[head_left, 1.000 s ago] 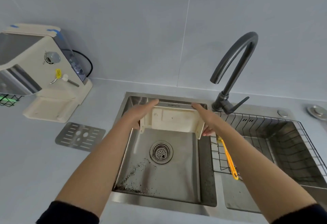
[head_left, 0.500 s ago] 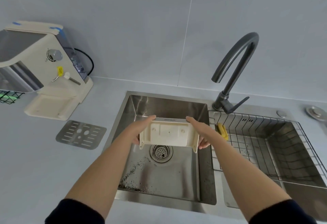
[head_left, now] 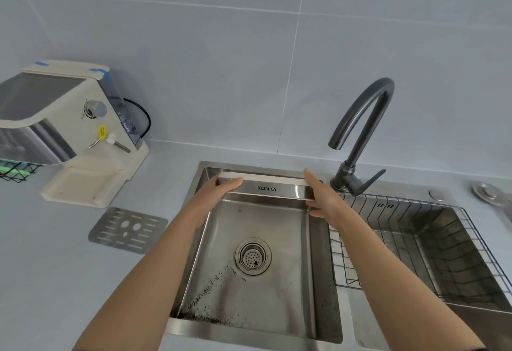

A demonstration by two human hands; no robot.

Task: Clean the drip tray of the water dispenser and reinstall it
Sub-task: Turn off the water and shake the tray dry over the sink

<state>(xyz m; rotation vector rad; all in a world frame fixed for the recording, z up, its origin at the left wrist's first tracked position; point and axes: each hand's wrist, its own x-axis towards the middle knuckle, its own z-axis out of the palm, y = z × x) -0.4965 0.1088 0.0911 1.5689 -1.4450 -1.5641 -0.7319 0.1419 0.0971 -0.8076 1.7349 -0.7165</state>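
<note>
I hold the drip tray (head_left: 267, 187) over the far end of the left sink basin (head_left: 279, 309). Its steel front face marked KONKA is turned toward me, and its cream rim shows along the top. My left hand (head_left: 219, 191) grips the tray's left end and my right hand (head_left: 318, 198) grips its right end. The cream water dispenser (head_left: 69, 129) stands at the far left of the counter, its base platform (head_left: 80, 186) bare. The tray's perforated metal grate (head_left: 128, 229) lies flat on the counter in front of the dispenser.
A dark curved faucet (head_left: 360, 134) rises behind the sink divider. The right basin holds a wire rack (head_left: 415, 240). Dark specks lie on the left basin floor near the drain (head_left: 253, 256). A black wire basket (head_left: 16, 170) sits at the far left edge.
The tray has turned from underside-facing to its steel front facing me and moved back toward the far end of the basin. The view has shifted downward.
</note>
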